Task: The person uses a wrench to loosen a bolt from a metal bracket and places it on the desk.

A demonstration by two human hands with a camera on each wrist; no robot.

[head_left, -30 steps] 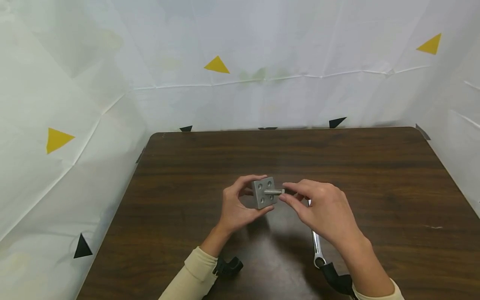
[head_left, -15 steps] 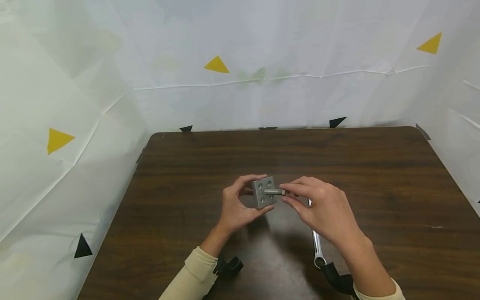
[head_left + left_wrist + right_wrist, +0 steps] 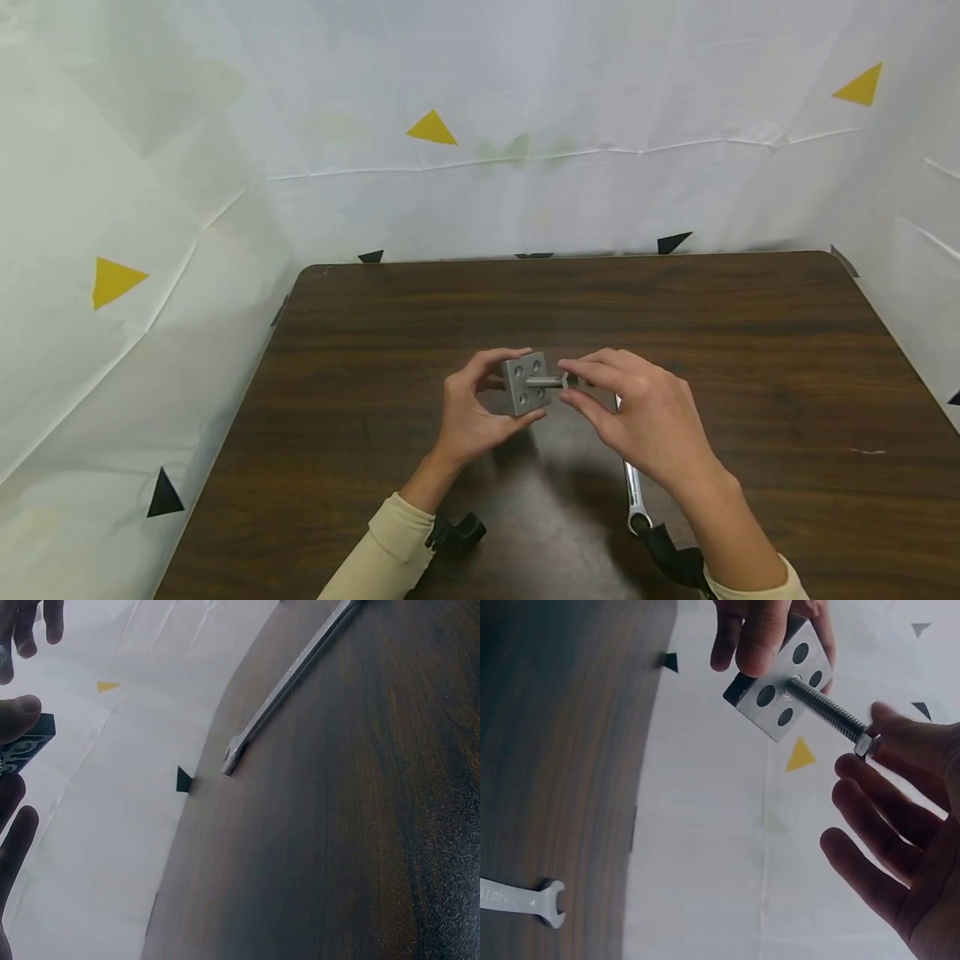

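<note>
The metal block (image 3: 527,384), a small grey square piece with four round holes around a central one, is held in the air above the middle of the table (image 3: 750,350); a threaded bolt (image 3: 546,382) stands out of its central hole toward the right, seen plainly in the right wrist view (image 3: 826,711); no brand, label or writing can be read on the block or bolt.

The left hand (image 3: 471,410) grips the block, thumb and fingers curled round its edges; the right hand (image 3: 645,417) pinches the hexagonal head of the bolt (image 3: 865,742) between thumb and fingertips, its other fingers loosely spread and holding nothing.

Behind and under the right hand a silver wrench (image 3: 633,492) lies flat on the dark wooden table, partly hidden by the wrist; its open end shows in the left wrist view (image 3: 234,757); faint marks on its handle in the right wrist view (image 3: 517,898) are too blurred to read.

White sheeting (image 3: 225,125) encloses the table, marked with yellow triangles (image 3: 431,129) and black triangles (image 3: 163,495); cream sleeves (image 3: 390,550) cover both forearms.
</note>
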